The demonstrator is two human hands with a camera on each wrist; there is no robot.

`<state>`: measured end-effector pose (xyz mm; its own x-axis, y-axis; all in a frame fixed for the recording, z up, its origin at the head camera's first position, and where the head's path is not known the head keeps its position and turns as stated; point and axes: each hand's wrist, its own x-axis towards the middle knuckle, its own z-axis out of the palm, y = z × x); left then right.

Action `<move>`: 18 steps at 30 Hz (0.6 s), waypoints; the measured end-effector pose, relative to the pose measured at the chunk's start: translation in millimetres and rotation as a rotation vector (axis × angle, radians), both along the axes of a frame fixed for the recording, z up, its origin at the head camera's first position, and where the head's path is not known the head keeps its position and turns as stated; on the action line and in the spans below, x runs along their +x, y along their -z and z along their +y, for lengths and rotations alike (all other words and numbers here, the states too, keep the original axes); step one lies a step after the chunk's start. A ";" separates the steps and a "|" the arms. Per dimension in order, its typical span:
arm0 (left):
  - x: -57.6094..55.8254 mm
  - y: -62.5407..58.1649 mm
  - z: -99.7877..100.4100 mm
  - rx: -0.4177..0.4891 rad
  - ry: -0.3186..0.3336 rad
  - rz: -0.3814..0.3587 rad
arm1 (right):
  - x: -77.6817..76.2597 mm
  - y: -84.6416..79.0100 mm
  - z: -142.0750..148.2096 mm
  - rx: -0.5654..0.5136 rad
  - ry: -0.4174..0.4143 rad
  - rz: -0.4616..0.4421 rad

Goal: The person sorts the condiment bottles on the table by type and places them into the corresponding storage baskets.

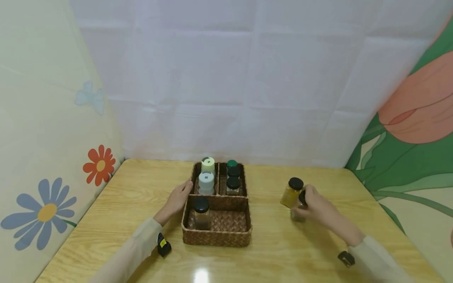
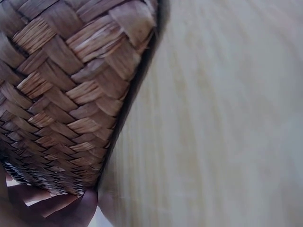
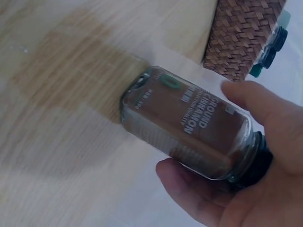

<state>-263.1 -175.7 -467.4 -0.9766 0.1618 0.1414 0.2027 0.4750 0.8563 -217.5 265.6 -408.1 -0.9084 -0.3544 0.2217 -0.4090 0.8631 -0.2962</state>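
A jar labelled ground cinnamon [image 3: 189, 123], glass with a black lid, is held between the thumb and fingers of my right hand [image 1: 320, 208]. Right beside it on the table is a jar of yellow spice [image 1: 289, 196], black-lidded too. My left hand [image 1: 175, 201] touches the left outer side of a woven basket [image 1: 216, 238]; its fingertips [image 2: 85, 208] lie against the weave in the left wrist view. The basket's front compartment has one black-lidded brown spice jar [image 1: 202, 216] at its left end. Whether the cinnamon jar's base touches the table, I cannot tell.
Two pale-capped containers [image 1: 206, 181] stand in the basket's back left compartment. Its back right one has several jars with black and green lids [image 1: 233, 183]. The wooden table [image 1: 276, 251] meets a white cloth backdrop [image 1: 247, 129] behind, with floral cloths at both sides.
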 end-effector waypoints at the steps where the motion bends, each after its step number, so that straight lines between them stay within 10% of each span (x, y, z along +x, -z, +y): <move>1: 0.1 -0.4 0.0 0.002 -0.001 -0.002 | -0.6 -1.0 0.5 -0.006 -0.008 -0.012; 18: 0.4 -1.6 1.1 0.005 -0.020 0.002 | -7.8 -14.8 12.1 -0.021 -0.171 -0.208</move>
